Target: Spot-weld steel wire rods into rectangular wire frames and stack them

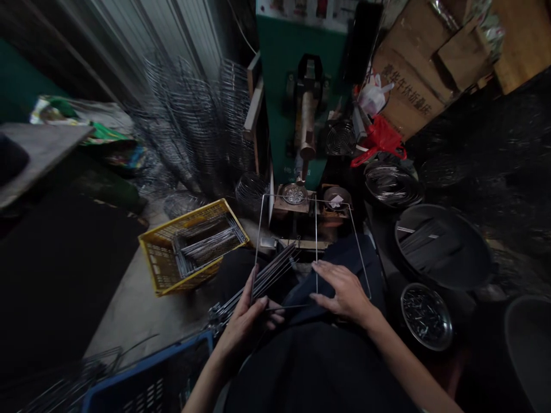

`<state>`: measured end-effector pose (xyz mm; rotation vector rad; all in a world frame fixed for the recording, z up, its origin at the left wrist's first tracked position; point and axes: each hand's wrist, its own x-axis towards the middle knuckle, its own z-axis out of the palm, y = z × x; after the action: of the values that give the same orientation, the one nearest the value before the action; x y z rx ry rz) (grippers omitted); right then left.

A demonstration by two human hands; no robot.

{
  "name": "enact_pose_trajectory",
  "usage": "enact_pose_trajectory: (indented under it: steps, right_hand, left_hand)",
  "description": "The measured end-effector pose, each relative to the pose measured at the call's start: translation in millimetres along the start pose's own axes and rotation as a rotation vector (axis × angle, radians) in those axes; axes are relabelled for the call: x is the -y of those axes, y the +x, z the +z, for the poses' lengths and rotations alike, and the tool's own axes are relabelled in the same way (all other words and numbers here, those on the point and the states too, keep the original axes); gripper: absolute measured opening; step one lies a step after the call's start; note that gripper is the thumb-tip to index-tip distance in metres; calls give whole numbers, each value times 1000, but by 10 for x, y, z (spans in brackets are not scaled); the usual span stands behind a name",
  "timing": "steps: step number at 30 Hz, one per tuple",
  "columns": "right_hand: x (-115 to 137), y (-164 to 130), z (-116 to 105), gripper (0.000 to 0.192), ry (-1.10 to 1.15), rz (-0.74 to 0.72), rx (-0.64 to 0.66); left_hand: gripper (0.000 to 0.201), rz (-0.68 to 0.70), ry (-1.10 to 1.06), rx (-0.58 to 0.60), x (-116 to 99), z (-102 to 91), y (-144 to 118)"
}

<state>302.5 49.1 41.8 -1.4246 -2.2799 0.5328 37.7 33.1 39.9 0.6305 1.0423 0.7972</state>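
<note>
Cluttered workshop floor around a green machine [297, 63]. I see my left hand [245, 321] grasping a bundle of rods [271, 275]; my right hand [344, 292] rests flat on the wire frame [316, 241] just ahead.

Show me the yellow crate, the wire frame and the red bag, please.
yellow crate [160, 265], head view, on its near left wall.
wire frame [316, 241], head view, on its middle rod.
red bag [381, 137], head view, on its bulging middle.

Yellow crate [163, 269], red bag [381, 137], green machine [284, 69], perhaps blue bin [150, 378].
</note>
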Motion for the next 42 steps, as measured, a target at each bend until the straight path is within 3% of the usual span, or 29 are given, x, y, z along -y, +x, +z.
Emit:
enact_pose_trajectory:
  steps: [6, 12, 15, 19, 21, 27, 29, 32, 36, 39, 42]
  right_hand:
    - [36, -18, -6, 66, 33, -76, -13]
    - [19, -5, 59, 64, 29, -36, 34]
    - [-77, -45, 82, 61, -24, 38, 15]
    - [-165, -71, 112, 56, -120, 201, -126]
    - [-127, -30, 141, 58, -85, 149, -123]
    - [131, 148, 261, 71, 232, -225, 63]
    - [140, 132, 261, 72, 226, -214, 48]
    - [56, 67, 211, 70, 158, -85, 16]
    - [-45, 92, 129, 70, 123, 7, 50]
    - [15, 219, 97, 69, 123, -6, 76]
    - [149, 317, 75, 70, 255, -111, 168]
  left_hand:
    - [102, -11, -21, 3, 18, 0, 22]
    - [96, 0, -1, 23, 13, 9, 30]
    - [95, 8, -2, 16, 15, 8, 28]
    - [95, 3, -20, 12, 57, -27, 52]
    - [96, -6, -28, 26, 92, -58, 79]
    - [98, -3, -57, 53, 191, -145, 167]
    - [97, 25, -75, 47, 206, -171, 181]
    - [97, 73, -92, 33, 209, -215, 199]
    - [95, 124, -119, 59, 200, -247, 245]
    - [93, 142, -131, 94, 207, -230, 289]
    - [93, 131, -150, 127, 230, -211, 323]
